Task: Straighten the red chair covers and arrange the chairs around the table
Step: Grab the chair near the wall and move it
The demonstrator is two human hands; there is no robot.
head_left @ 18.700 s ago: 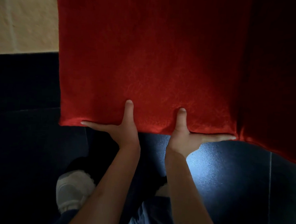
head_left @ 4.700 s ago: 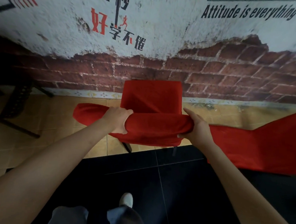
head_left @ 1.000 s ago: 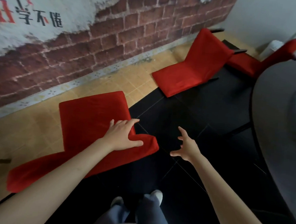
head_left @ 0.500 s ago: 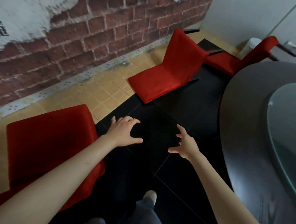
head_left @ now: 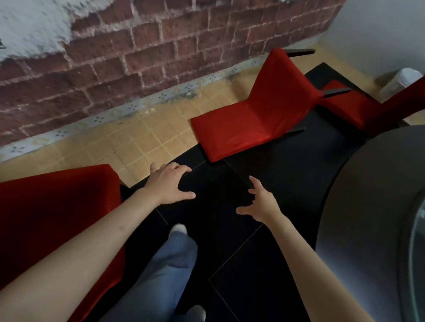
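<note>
Left hand (head_left: 169, 183) and right hand (head_left: 260, 203) spread wide, holding nothing (over black floor (head_left: 226, 236)); red-covered chair (head_left: 249, 113) beyond, table (head_left: 368, 195) right.

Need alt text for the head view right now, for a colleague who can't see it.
Both hands, left hand and right hand, reach forward empty over the dark floor toward a red-covered chair near the brick wall. Another red chair sits at left, a round table at right.

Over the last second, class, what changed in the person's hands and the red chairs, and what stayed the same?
The left hand let go of the nearest chair and now hovers over the black floor. The view has turned toward the middle chair and round table. The right hand stays open, holding nothing.
</note>
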